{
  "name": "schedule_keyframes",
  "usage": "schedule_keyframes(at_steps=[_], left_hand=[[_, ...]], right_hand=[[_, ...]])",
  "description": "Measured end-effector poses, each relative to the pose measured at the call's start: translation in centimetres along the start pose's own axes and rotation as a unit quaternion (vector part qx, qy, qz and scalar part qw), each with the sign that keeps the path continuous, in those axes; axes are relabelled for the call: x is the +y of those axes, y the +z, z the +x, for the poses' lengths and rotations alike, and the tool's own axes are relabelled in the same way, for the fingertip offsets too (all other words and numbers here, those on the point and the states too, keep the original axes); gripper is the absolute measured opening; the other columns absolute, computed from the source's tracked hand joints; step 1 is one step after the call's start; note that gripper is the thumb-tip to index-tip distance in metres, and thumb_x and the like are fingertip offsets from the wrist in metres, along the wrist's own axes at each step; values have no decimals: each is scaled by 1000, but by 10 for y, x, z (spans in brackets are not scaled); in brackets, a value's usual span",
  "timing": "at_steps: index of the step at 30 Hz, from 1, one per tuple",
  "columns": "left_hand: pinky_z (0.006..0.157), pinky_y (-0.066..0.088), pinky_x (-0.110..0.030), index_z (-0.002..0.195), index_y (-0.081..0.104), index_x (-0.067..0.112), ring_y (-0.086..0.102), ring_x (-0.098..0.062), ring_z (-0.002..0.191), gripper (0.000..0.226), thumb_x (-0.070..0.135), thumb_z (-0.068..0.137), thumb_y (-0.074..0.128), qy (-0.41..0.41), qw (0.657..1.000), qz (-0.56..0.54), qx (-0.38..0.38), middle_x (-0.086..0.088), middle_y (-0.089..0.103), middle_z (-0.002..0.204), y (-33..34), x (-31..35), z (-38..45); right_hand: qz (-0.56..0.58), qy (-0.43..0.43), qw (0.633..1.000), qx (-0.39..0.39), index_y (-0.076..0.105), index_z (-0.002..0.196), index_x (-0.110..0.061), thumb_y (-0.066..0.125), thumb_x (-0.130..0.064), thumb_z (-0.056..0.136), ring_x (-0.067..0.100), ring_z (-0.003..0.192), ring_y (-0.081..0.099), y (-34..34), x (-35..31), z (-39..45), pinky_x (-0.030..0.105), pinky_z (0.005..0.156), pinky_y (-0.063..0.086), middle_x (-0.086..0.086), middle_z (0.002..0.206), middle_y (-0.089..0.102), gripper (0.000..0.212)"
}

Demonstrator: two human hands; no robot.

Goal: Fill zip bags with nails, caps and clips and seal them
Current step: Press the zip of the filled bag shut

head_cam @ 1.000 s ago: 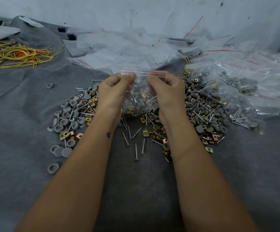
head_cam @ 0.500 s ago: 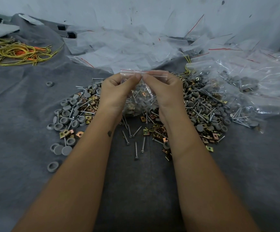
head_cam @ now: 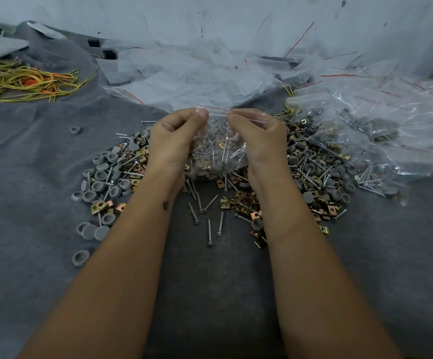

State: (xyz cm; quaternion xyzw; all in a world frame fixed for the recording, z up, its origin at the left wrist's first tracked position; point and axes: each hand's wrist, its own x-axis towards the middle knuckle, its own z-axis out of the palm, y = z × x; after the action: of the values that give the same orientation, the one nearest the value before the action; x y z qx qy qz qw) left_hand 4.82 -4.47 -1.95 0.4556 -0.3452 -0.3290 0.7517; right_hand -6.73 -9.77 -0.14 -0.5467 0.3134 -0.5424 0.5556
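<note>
Both hands were up over the pile, pinching the top of one small zip bag [head_cam: 219,149]; the left hand [head_cam: 172,141] had thumb and fingers curled onto the left end of the red-lined strip, and the right hand [head_cam: 259,141] was doing the same further along the strip, fingers folded over it; the bag hung between them, held up off the grey cloth [head_cam: 28,177], its bottom just above the loose stuff; it was already loaded, with nails, grey caps and brassy clips showing through the plastic; couldn't tell whether the zip was fully pressed closed.

Under and around the hands was the big scatter: grey caps [head_cam: 101,177] mostly on the left, brass clips [head_cam: 246,200] in the middle and right, nails [head_cam: 210,218] lying loose near the wrists; to the right sat a heap of filled bags [head_cam: 365,141]; behind, against the wall, a mess of empty bags [head_cam: 184,71] with red zip lines; far left on the cloth was a tangle of yellow and orange cord [head_cam: 23,81]; one lone cap [head_cam: 75,130] sat apart, up left of the pile.
</note>
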Motion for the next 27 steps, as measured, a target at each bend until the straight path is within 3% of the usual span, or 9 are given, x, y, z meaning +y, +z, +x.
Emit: schedule_keyframes(at_steps=[7,10,15,23,27], left_hand=[[58,45,-16,75,66,15,53,-1,54,18,10,92,63,18,1000,5,-1,11,63,59,-1,-2,1],[59,42,-20,69,69,20,48,-6,56,23,13,91,66,13,1000,16,7,8,62,60,-1,-3,2],[62,45,-17,62,71,23,54,-5,62,28,15,89,68,13,998,51,-27,9,64,62,1,-3,1],[67,46,-19,67,72,24,55,-6,66,27,15,91,66,26,997,51,-43,10,66,65,2,-5,1],[67,43,-24,73,75,23,53,-12,72,21,14,90,66,19,996,50,-67,3,65,72,3,-8,2]], right_hand=[[-3,16,1000,-23,72,79,-13,74,2,78,3,69,68,-1,2,0,16,64,51,-7,69,72,15],[-9,10,1000,-16,72,80,-12,76,2,77,1,69,68,0,2,0,13,62,49,-9,69,72,14],[-10,-3,1000,-22,71,75,-15,74,4,77,-1,66,67,1,2,-2,11,61,48,-11,65,71,20],[-15,-8,1000,-18,72,79,-10,75,1,78,0,67,67,1,3,-1,12,60,48,-8,69,71,11],[-20,-13,1000,-6,70,75,-11,74,4,77,0,64,65,0,3,0,12,58,47,-9,65,69,16]])
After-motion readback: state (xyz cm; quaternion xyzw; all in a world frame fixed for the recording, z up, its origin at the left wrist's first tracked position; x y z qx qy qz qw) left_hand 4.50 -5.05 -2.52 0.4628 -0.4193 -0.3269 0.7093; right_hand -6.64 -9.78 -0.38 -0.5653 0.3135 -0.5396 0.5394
